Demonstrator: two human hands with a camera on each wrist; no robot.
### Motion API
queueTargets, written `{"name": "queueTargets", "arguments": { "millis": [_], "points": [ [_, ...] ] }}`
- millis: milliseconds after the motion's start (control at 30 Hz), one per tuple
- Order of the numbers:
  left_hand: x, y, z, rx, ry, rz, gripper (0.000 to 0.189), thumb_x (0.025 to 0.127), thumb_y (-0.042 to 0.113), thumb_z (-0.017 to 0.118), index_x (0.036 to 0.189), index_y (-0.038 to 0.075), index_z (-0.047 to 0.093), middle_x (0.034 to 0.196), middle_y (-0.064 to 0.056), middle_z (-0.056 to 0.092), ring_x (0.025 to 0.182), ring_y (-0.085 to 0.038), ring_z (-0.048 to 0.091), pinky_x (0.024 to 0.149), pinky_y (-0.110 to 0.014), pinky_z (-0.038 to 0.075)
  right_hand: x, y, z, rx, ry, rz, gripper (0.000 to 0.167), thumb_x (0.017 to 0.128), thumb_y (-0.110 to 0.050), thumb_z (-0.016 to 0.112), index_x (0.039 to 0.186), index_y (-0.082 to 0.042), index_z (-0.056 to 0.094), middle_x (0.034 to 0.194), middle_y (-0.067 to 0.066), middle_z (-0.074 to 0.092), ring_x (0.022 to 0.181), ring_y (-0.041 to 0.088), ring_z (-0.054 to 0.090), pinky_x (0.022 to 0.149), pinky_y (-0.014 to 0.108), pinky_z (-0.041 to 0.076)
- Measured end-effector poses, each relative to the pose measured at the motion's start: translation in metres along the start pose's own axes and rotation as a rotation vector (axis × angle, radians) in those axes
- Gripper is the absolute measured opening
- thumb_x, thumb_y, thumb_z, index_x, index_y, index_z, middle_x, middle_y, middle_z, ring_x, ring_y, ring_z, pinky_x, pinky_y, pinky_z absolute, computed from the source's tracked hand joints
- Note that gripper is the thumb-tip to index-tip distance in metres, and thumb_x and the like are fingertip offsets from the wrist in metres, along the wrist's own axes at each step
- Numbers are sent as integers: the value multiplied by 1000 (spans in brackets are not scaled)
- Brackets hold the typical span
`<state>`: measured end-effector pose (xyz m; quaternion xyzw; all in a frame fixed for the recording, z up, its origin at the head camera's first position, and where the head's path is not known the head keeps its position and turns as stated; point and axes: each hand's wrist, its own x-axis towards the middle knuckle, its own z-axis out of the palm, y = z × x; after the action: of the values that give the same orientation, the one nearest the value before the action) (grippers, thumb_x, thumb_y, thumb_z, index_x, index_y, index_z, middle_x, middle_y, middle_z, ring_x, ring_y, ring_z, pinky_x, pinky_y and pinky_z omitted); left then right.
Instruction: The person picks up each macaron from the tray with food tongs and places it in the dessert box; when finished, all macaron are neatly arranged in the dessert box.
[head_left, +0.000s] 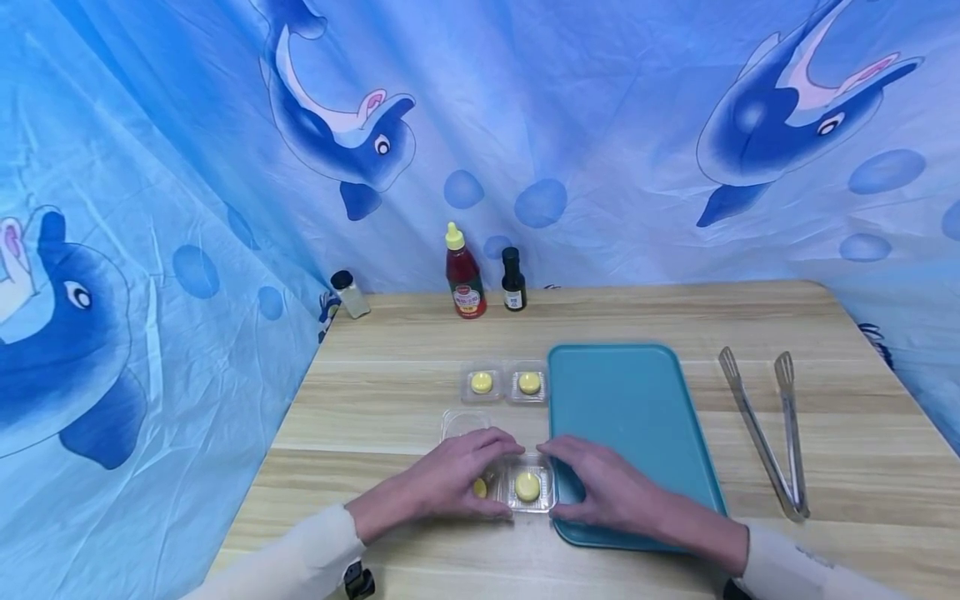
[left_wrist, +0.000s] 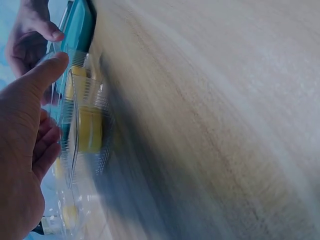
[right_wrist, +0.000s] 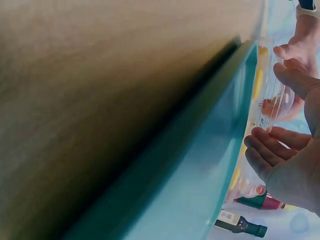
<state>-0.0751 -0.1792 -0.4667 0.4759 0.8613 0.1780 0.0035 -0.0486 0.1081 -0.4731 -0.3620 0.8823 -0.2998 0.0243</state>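
A clear plastic box (head_left: 514, 502) with a round yellow pastry (head_left: 527, 487) in it lies between my two hands at the near left edge of the teal tray (head_left: 626, 433). My left hand (head_left: 461, 473) holds the box's left side, thumb at the near corner and fingers at the far one. From the right, my right hand (head_left: 611, 490) holds the opposite side the same way, over the tray. Under my left hand sits a second clear box with a yellow pastry (head_left: 480, 487), partly hidden. In the right wrist view, clear domed plastic (right_wrist: 286, 100) shows between the hands.
Two more clear boxes, a left one (head_left: 468, 394) and a right one (head_left: 517, 396), stand farther back, each with a yellow pastry. A clear lid (head_left: 453, 423) lies left. Metal tongs (head_left: 759, 433) lie right. Behind stand a red sauce bottle (head_left: 463, 275), dark bottle (head_left: 513, 283) and shaker (head_left: 350, 296).
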Motion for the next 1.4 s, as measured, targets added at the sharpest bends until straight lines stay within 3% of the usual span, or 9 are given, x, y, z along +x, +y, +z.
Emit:
{"name": "queueTargets", "arguments": {
  "millis": [633,1000,1400],
  "points": [
    [1,5,2,31,-25,-30,83,80,59,89,143,14,61,136,4,62,118,-10,63,97,-29,58,-2,-4,10,-29,44,15,79,72,-26,100,138,-1,63,133,10,69,122,26,66,103,46,58],
    [3,7,0,53,-58,-69,84,77,59,91,143,14,62,135,6,62,119,-8,61,100,-29,56,-1,-8,12,-74,62,21,77,73,-29,100,136,-4,65,132,6,68,121,23,65,101,45,58],
    [3,7,-1,13,-87,-105,83,79,58,89,145,14,63,135,6,64,117,-7,62,100,-28,56,-1,-8,13,-82,63,16,77,72,-30,100,135,-1,66,132,11,69,122,28,66,102,47,57]
  ]
}}
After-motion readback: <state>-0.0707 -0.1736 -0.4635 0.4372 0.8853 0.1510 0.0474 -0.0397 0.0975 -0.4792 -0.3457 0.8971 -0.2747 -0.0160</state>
